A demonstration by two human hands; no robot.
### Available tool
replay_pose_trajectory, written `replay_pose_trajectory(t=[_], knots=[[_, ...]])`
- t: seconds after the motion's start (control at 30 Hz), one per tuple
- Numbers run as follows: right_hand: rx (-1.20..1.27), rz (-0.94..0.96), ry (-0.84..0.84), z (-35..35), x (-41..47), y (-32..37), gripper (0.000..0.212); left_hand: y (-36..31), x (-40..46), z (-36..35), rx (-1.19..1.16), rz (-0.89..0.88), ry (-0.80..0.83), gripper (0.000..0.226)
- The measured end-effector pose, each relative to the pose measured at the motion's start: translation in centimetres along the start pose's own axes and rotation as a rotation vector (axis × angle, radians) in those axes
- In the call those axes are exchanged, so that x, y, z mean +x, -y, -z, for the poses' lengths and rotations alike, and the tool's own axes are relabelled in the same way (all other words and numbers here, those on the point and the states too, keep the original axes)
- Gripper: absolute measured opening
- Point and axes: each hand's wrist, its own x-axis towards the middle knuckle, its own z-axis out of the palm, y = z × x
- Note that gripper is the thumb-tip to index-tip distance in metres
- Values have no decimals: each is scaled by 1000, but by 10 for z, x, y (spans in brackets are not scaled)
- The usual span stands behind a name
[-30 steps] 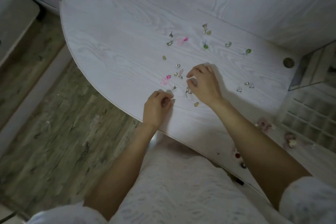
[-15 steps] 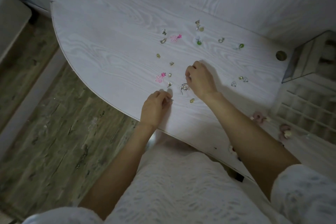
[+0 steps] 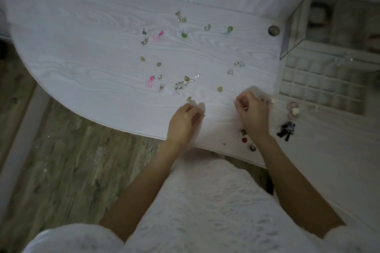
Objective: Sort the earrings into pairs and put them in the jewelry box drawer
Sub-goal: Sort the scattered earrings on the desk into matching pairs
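A white wood-grain table [image 3: 86, 51] with a rounded edge fills most of the view, and small earrings lie scattered over it. At about 12 o'clock from the hands sit green bead earrings [image 3: 184, 35], with another green one [image 3: 229, 29] to their right. Two pink earrings lie well apart: one [image 3: 158, 35] toward 11 o'clock, the other [image 3: 150, 81] toward 10 o'clock. A tangle of silver and gold pieces [image 3: 183, 83] rests just above the left hand, and a pale round bead [image 3: 219, 89] lies between the two hands, a little farther up.

The left hand [image 3: 183, 124] rests near the table's front edge with its fingers curled and pinched together; whether it holds anything cannot be told, as the tips are blurred. A small gold earring [image 3: 189, 99] lies just beside its fingertips at 12 o'clock.

The right hand [image 3: 253, 113] is also curled, fingers drawn in toward the thumb; something pale shows at its far side, but the grip cannot be told.

The jewelry box [image 3: 296, 26] stands at 2 o'clock, and its open drawer [image 3: 320, 86], divided into many small square compartments, reaches out at 3 o'clock from the right hand. A pink flower piece [image 3: 293, 109] and a dark piece [image 3: 286, 129] lie beside the right hand, below the drawer. A small round knob [image 3: 273, 31] sits left of the box.
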Motion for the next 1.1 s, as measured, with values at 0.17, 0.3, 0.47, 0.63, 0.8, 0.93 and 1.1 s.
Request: replay_pose_trajectory(t=[0.17, 0.3, 0.47, 0.63, 0.8, 0.93, 1.1], knots=[[-231, 99, 40, 5, 22, -8, 11, -22, 13, -15, -37, -8, 13, 17], [-345, 148, 31, 14, 34, -13, 23, -28, 19, -20, -71, 7, 21, 21], [-339, 117, 94, 13, 31, -22, 44, -37, 23, -27, -111, -13, 4, 22], [-300, 94, 135, 9, 26, -17, 31, -58, 38, -43, -96, -58, 28, 28], [-249, 96, 160, 11, 28, -8, 46, -61, 45, -48, -116, -9, 8, 32], [-175, 49, 193, 6, 23, -6, 31, -64, 46, -49, -136, 6, 6, 21], [-165, 4, 206, 6, 16, -8, 24, -76, 49, -58, -123, -9, 5, 17]])
